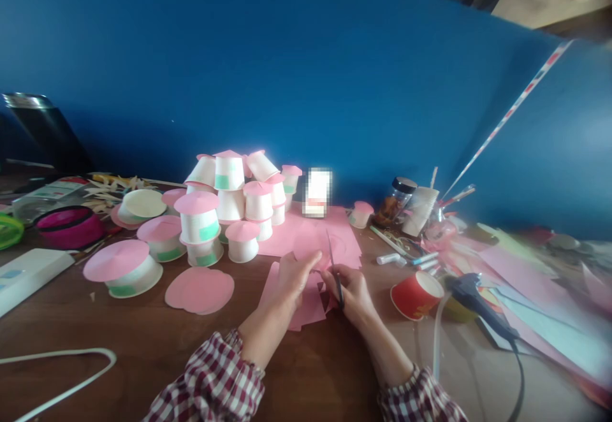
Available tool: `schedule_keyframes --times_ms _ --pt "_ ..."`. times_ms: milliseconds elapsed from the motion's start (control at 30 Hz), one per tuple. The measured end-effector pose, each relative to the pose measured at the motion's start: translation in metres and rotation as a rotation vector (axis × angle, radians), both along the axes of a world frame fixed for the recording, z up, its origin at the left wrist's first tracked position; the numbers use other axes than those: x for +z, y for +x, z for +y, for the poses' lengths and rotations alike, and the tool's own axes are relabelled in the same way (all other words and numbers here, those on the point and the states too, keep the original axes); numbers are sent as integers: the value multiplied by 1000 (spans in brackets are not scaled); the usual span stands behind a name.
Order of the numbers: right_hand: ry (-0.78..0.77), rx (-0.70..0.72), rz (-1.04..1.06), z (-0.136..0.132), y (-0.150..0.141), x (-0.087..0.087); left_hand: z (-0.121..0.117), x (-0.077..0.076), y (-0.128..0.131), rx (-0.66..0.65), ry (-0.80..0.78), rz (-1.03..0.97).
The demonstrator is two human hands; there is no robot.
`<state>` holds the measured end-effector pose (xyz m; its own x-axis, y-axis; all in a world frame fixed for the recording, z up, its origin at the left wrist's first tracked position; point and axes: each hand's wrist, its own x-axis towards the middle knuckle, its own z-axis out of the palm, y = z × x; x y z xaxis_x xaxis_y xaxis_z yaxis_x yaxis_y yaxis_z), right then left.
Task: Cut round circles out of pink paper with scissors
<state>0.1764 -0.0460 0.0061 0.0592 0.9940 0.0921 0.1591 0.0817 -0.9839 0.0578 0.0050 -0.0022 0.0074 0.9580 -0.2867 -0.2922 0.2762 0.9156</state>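
My right hand (351, 294) is closed round the dark handles of a pair of scissors (340, 291), whose blades point up and away. My left hand (294, 278) is closed on a piece of pink paper (310, 243), thumb on top, just left of the blades. The held paper's outline is hard to make out against the pink sheets behind it. Below the hands lie more pink paper sheets (306, 310). To the left rests a small pile of pink paper discs (201, 289).
Paper cups with pink paper tops (228, 170) stand stacked at the back left. A red paper cup (417, 296) and a glue gun (482, 304) lie on the right, near a lidded jar (396, 202) and loose paper. A white cable (62, 355) loops at front left.
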Motion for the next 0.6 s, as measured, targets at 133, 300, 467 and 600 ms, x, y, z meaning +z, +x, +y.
schedule_keyframes --times_ms 133,300,467,600 --pt "-5 3 25 0 0 1 -2 2 0 -68 37 9" --pt "-3 11 25 -1 1 2 -7 13 1 -47 23 16" --pt "3 -11 -25 -1 2 1 -7 12 1 -59 26 8" --pt "6 -4 -39 0 4 -1 -4 6 0 -81 36 -33"
